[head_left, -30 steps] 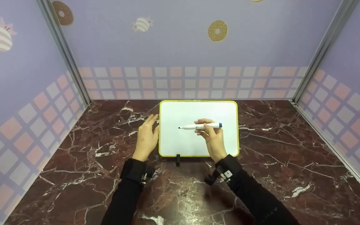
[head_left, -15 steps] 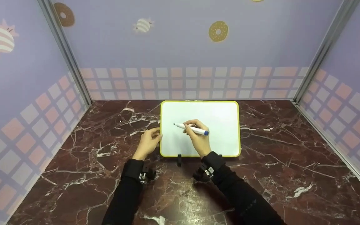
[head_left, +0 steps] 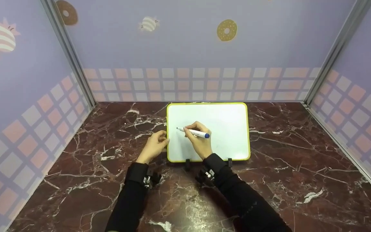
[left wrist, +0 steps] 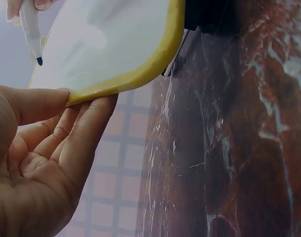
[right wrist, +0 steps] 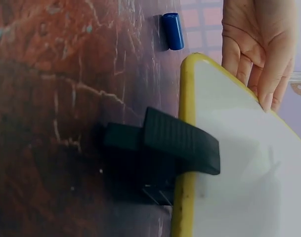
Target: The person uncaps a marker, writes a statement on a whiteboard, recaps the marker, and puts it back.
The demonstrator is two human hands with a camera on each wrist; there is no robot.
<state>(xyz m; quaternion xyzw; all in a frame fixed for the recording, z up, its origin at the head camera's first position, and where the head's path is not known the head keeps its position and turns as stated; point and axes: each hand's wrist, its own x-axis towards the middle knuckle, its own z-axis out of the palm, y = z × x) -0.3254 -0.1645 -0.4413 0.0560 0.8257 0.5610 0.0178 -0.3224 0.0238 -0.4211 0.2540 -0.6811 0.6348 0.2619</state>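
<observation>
A small whiteboard (head_left: 227, 129) with a yellow frame stands toward the back of the table. My left hand (head_left: 154, 145) pinches its left edge; the left wrist view shows the thumb in front of the yellow rim and the fingers behind. In my right hand (head_left: 201, 146) is a white marker (head_left: 197, 132) with a blue end, gripped like a pen. Its dark bare tip points left, close over the left part of the white surface. The left wrist view shows the marker's barrel (left wrist: 30, 24) and tip at the top left.
Black clip-like feet (right wrist: 175, 143) hold the board's lower edge. A blue marker cap (right wrist: 173, 31) is on the dark marbled table (head_left: 301, 187), beyond the board's left side in the right wrist view. Patterned walls (head_left: 185, 42) enclose the back and sides.
My right hand has moved left across the board with the marker, its end swinging down toward me. My left hand's fingers, earlier straighter beside the board, have bent and taken its left edge.
</observation>
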